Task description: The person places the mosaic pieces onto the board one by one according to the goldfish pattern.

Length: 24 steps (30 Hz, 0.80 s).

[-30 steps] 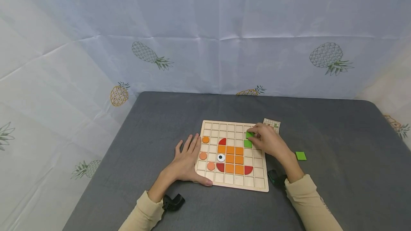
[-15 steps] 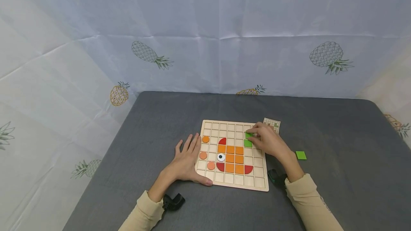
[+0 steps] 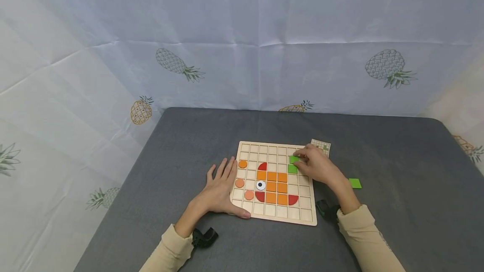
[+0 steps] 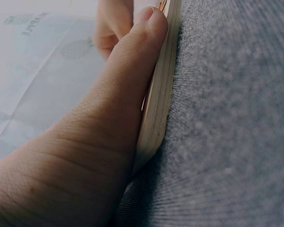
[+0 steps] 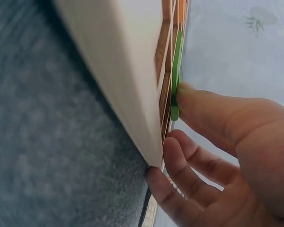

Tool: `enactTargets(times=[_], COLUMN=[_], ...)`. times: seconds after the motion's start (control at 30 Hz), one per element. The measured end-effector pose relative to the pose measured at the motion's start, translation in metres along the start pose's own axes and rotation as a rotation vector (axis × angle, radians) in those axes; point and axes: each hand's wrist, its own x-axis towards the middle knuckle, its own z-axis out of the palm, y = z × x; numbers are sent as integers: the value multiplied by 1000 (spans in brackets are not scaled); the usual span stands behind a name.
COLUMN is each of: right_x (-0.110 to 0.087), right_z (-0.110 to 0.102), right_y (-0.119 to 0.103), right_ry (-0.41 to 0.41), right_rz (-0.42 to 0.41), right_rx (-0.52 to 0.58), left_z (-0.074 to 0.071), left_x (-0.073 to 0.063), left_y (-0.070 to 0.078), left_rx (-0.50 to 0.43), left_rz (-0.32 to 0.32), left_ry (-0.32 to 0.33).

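A pale wooden grid board (image 3: pixel 274 217) lies on the table. My left hand (image 3: pixel 219 188) rests with fingers spread against its left side, thumb along the front edge. In the left wrist view, the thumb (image 4: pixel 128 61) lies against the board's side. My right hand (image 3: pixel 319 165) pinches a green square tile (image 3: pixel 293 159) with thumb and index finger at the board's upper right. Directly below sits another green square tile (image 3: pixel 292 169). In the right wrist view, the thumb (image 5: pixel 199 101) touches a green tile (image 5: pixel 176 71), while other fingertips are at the board's edge.
Several orange square tiles (image 3: pixel 282 188), red quarter-round tiles (image 3: pixel 293 200) and a white eye disc (image 3: pixel 260 185) fill cells mid-board. Orange discs (image 3: pixel 243 164) sit at left. A loose green square tile (image 3: pixel 355 183) lies right of the board; a small grid card (image 3: pixel 321 144) lies behind the right hand.
The pinched green tile has shifted very slightly to the left within its part of the board. Both hands stay in nearly the same place.
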Motion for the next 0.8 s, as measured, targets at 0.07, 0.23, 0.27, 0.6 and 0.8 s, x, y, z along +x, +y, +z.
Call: enactTargets(times=[0.07, 0.23, 0.27, 0.6, 0.8], right_x=[0, -1, -1, -3, -4], right_z=[0, 0, -1, -3, -1], right_y=[0, 0, 0, 4, 3], right_ry=[3, 6, 7, 15, 33], right_rz=[-5, -13, -18, -26, -25], right_rx=[1, 7, 12, 24, 17], left_z=[0, 0, 0, -2, 0], left_x=[0, 1, 1, 0, 0], left_y=[0, 0, 0, 1, 0], left_rx=[2, 5, 6, -8, -3], left_rz=[2, 3, 2, -4, -2], left_ry=[0, -2, -5, -16, -5])
